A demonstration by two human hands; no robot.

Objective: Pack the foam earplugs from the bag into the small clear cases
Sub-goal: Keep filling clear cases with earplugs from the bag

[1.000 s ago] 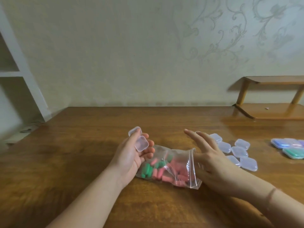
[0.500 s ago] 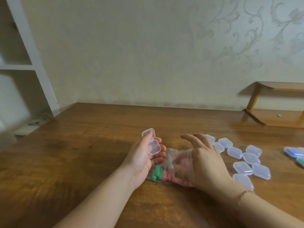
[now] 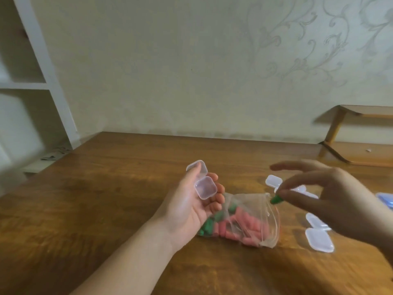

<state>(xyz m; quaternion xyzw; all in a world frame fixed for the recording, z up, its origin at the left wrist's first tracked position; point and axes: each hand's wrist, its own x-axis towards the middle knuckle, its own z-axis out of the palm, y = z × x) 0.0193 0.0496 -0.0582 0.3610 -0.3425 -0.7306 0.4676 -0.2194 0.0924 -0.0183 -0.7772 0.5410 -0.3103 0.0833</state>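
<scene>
Right hand (image 3: pixel 331 201) has left the bag (image 3: pixel 244 220), pinching a blurred, seemingly green earplug (image 3: pixel 276 199); left hand (image 3: pixel 191 207) cups open case (image 3: pixel 202 182)

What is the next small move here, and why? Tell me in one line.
Probably carry the green earplug leftward and drop it into the open clear case. The right hand pinches the plug just above the bag mouth, and the left hand holds the case with its lid hinged back and its tray apparently empty.

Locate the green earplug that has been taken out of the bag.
In the head view it is right of centre, pinched in the right hand's fingertips: the green earplug sits just above the bag's open mouth, right of the open case in the left hand.
</scene>
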